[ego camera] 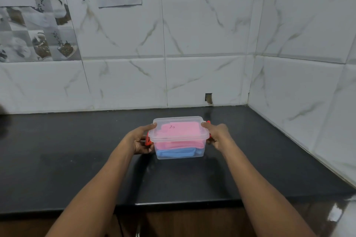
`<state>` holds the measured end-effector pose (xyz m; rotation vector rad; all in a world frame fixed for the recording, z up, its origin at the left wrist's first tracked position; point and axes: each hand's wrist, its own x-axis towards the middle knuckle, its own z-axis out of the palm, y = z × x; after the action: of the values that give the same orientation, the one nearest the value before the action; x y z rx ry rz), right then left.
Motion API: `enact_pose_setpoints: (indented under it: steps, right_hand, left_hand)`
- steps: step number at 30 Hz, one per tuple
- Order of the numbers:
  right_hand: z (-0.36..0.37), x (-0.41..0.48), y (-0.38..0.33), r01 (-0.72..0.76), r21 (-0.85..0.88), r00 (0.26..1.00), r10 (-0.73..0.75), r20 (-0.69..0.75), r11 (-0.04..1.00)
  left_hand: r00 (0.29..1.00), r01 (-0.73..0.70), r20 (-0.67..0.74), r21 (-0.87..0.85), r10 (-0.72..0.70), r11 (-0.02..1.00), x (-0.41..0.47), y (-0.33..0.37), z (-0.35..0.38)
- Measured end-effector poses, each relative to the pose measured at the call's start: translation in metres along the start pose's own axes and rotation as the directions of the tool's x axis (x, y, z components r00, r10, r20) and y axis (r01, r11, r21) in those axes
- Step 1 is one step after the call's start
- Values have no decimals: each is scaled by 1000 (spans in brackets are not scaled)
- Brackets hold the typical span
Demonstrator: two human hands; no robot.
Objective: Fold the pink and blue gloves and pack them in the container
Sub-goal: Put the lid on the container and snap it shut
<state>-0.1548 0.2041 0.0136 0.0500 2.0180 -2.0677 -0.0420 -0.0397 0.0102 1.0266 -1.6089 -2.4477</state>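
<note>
A small clear plastic container (200,155) stands on the black countertop, with its clear lid (206,135) on top. Through its walls I see the folded pink gloves (179,145) lying on the folded blue gloves (176,153). My left hand (140,140) holds the container's left end, thumb on the lid's corner and fingers curled at the red clip (147,140). My right hand (217,135) holds the right end the same way, covering most of the other red clip (208,122).
The black countertop (77,159) runs to white marble-tiled walls at the back and right. Its front edge lies close to me. Printed sheets hang on the back wall at the upper left. A small hole shows in the tile (209,98) behind the container.
</note>
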Motion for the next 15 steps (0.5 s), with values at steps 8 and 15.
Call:
enact_pose_setpoints:
  steps: [8, 15]
  right_hand:
    - [10, -2, -3, 184, -471, 958, -265, -111, 863]
    - [18, -5, -7, 194, -663, 938, -334, -89, 723]
  left_hand:
    - [1000, -28, 6, 28, 28, 999, -4, 0, 5]
    - [998, -62, -27, 17, 63, 998, -8, 0, 7]
